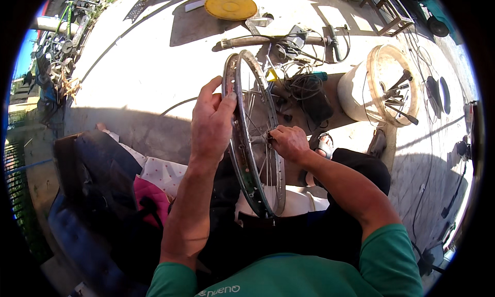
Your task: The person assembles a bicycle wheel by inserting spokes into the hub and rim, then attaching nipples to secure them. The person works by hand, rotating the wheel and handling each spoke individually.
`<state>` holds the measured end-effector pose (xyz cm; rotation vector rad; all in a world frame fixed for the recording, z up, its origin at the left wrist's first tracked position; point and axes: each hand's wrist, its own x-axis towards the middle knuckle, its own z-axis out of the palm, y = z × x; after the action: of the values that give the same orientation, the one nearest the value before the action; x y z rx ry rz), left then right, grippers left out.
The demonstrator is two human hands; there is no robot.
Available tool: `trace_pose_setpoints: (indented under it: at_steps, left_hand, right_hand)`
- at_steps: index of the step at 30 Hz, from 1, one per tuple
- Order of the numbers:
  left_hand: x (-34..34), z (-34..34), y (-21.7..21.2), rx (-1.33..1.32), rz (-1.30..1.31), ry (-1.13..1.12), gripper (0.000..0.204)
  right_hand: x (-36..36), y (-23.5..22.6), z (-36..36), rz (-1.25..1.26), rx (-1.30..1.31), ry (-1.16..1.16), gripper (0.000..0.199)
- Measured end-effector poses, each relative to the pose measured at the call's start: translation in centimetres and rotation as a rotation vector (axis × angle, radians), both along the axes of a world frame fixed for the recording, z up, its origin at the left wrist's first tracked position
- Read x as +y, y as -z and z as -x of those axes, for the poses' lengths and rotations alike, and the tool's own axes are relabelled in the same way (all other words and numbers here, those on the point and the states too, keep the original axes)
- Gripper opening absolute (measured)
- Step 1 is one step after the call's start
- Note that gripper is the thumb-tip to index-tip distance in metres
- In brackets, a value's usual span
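A bicycle wheel rim (242,153) without a tyre stands upright in front of me, its lower edge close to my lap. Several thin spokes (267,165) run between the rim and the hub (258,139). My left hand (212,116) grips the rim's upper left side, thumb on the rim's outer face and fingers beside it. At the middle of the wheel, my right hand (290,143) is closed with its fingertips at the right end of the hub. Its fingers partly hide what they pinch there.
A white bucket (356,91) holding several tools stands to the right. Beyond the wheel lie tangled cables (304,86), a long pipe (247,41) and a dark box (317,106). A yellow-topped container (230,7) is at the back. Dark fabric (98,168) lies at left.
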<state>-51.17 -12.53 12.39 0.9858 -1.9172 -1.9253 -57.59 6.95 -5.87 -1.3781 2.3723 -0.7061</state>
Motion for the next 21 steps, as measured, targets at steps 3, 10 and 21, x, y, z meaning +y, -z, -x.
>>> trace_pose_setpoints:
  at_steps: [3,10,21]
  left_hand:
    - [-0.2,-0.1,0.3,-0.001,0.010,0.003,0.051]
    - [-0.3,-0.2,0.2,0.020,-0.029,-0.010,0.051]
    - [0.0,-0.2,1.0,0.083,0.004,-0.053,0.052]
  right_hand:
    - [-0.3,-0.2,0.2,0.028,-0.002,-0.016,0.009]
    - [-0.3,-1.1,1.5,0.145,0.178,-0.126,0.006]
    - [0.6,-0.4,1.5,-0.022,-0.072,-0.040,0.016]
